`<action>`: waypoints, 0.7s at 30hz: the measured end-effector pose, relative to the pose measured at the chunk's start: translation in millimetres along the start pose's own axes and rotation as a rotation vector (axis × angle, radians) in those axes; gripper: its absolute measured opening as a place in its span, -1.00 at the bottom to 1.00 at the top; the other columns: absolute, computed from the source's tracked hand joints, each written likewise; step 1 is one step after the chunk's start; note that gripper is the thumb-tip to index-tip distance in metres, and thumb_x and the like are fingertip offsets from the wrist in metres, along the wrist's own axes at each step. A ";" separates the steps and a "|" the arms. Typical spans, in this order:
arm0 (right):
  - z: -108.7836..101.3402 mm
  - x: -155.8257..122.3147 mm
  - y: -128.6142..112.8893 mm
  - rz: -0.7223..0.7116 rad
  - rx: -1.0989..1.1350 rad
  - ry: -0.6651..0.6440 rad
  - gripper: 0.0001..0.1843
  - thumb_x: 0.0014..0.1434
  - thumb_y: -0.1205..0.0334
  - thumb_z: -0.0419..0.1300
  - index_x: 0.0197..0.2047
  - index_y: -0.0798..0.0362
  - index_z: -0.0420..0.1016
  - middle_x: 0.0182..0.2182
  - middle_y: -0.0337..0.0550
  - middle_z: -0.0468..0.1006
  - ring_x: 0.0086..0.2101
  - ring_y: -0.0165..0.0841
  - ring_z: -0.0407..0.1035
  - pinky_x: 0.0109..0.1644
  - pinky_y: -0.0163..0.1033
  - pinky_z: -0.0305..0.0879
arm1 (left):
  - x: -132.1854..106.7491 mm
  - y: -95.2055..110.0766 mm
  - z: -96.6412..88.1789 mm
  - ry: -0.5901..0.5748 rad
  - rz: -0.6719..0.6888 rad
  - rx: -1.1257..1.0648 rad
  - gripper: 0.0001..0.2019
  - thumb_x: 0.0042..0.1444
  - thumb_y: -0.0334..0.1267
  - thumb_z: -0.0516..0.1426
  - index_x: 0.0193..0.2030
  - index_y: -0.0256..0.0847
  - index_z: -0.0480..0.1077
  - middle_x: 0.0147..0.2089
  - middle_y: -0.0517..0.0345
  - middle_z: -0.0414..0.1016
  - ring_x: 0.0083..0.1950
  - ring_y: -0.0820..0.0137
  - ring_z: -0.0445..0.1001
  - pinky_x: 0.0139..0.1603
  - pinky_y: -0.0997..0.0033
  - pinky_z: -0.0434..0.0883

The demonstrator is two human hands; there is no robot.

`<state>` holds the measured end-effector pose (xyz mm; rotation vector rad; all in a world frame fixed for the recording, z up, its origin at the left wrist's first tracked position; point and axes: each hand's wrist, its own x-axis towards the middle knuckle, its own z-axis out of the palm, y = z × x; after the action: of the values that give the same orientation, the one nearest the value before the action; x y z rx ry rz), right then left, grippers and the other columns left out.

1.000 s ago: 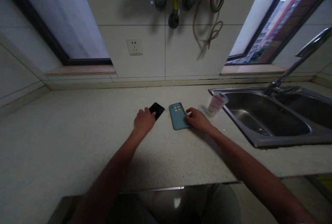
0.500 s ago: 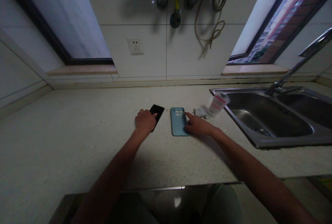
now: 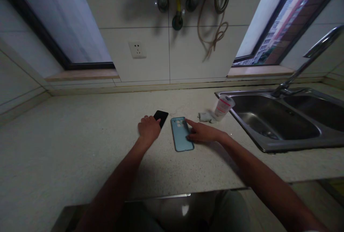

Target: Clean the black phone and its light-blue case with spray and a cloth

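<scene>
A black phone [image 3: 161,116] lies flat on the speckled countertop [image 3: 80,146]. My left hand [image 3: 148,129] rests on its near end, fingers curled over it. Just to the right lies a light blue phone case [image 3: 181,138], back side up with camera cutouts at its far end. My right hand [image 3: 200,132] lies on the case's right edge, the index finger stretched across its upper part and the other fingers bent against its side. Both forearms reach in from the bottom of the view.
A stainless double sink [image 3: 285,121] with a tall tap [image 3: 309,60] fills the right side. A white cup with red print [image 3: 222,107] and a small pale object [image 3: 205,116] stand by the sink's left rim. A wall socket [image 3: 137,49] and hanging hoses [image 3: 212,28] are behind.
My right hand has slid the blue case toward me and slightly left. My left hand has stayed on the black phone, covering more of it.
</scene>
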<state>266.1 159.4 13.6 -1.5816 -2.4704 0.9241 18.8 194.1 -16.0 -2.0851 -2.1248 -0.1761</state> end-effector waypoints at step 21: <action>-71.7 -30.2 80.3 0.446 -0.053 1.023 -0.48 0.01 0.08 0.28 0.06 -0.02 0.43 -0.20 -0.03 0.59 -0.14 -0.04 0.48 -0.08 -0.05 0.36 | -24.5 30.9 -10.6 0.022 0.919 -0.310 -0.59 0.35 -0.04 0.01 0.17 -0.26 0.38 0.26 -0.20 0.37 0.31 0.06 0.28 0.24 0.01 0.27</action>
<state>370.9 189.4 38.5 -1.9569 -1.4656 -0.0206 50.4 168.7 -11.3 -2.9573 -0.9769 -0.4090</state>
